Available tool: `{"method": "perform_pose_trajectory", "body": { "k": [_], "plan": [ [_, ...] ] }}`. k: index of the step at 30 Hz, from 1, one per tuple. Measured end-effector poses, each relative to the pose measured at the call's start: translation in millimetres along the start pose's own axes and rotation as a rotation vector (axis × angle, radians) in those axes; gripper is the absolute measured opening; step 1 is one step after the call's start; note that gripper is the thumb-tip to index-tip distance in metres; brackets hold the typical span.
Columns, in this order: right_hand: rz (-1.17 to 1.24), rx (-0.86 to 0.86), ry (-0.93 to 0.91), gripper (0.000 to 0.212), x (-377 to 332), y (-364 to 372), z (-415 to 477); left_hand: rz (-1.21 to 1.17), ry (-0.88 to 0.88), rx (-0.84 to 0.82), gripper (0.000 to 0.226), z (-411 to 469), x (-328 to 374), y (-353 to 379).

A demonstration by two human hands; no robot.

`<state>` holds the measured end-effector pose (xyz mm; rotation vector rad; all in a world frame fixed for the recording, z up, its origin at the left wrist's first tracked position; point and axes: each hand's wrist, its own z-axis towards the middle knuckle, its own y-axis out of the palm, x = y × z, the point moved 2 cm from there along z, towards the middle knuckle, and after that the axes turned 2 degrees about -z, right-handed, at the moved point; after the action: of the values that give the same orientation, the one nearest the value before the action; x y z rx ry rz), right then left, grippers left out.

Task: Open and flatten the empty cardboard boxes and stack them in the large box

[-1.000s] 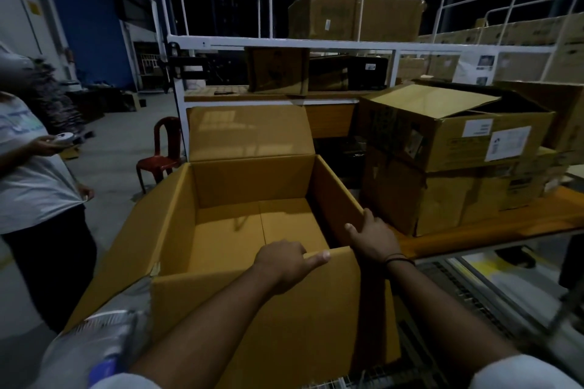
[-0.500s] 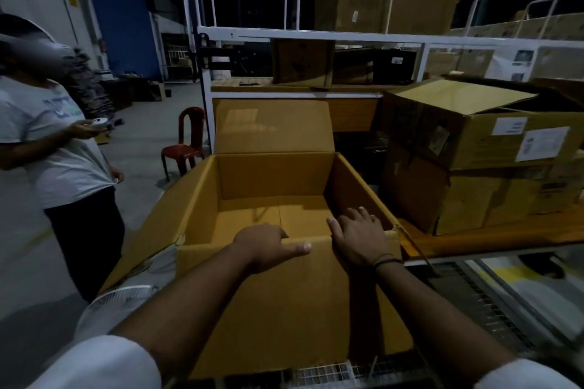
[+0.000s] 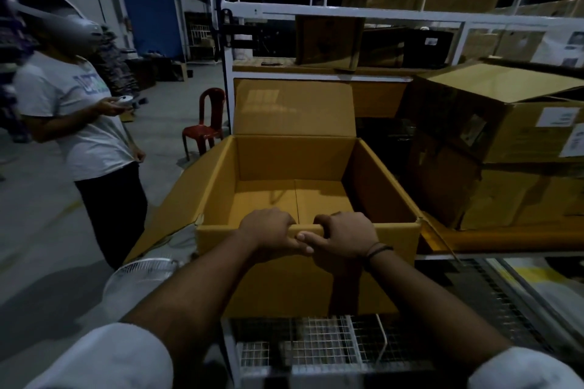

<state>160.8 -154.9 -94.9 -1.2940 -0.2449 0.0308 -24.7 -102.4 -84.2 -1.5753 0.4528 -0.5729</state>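
A large open cardboard box stands right in front of me, its inside bare and its far flap raised. My left hand grips the middle of the box's near top edge, fingers curled over the rim. Beside it, my right hand grips the same edge, the thumbs almost touching. Several brown cardboard boxes with white labels are piled on the orange bench to the right.
A person in a white shirt stands at the left holding a small device. A red plastic chair stands behind the box. A white metal rack carries more boxes. A wire mesh cage lies below my arms.
My right hand has slid left from the box's right corner to the middle of the near edge and curled round it. My view has moved closer and lower over the box.
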Motion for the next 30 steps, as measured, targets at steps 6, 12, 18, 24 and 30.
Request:
{"method": "perform_pose_trajectory", "body": {
  "k": [6, 12, 18, 24, 30],
  "plan": [
    [0.006, 0.082, -0.027, 0.078, 7.0, 6.9, 1.8, 0.073, 0.026, 0.088, 0.083, -3.0, 2.7, 2.4],
    [0.038, 0.112, -0.017, 0.084, 12.1, 9.8, -7.5, 0.015, 0.036, 0.063, 0.093, -11.9, -9.6, 2.0],
    [0.019, 0.134, 0.019, 0.081, 28.1, 7.3, -19.6, -0.008, -0.035, 0.018, 0.104, -21.5, -41.6, 2.4],
    [0.012, 0.195, 0.037, 0.087, 33.7, 12.6, -24.6, 0.051, -0.093, 0.027, 0.107, -26.6, -55.0, 4.1],
    [-0.014, 0.172, 0.052, 0.083, 31.8, 14.9, -22.0, 0.023, -0.108, 0.056, 0.092, -26.4, -53.7, 3.4]
  ]
}}
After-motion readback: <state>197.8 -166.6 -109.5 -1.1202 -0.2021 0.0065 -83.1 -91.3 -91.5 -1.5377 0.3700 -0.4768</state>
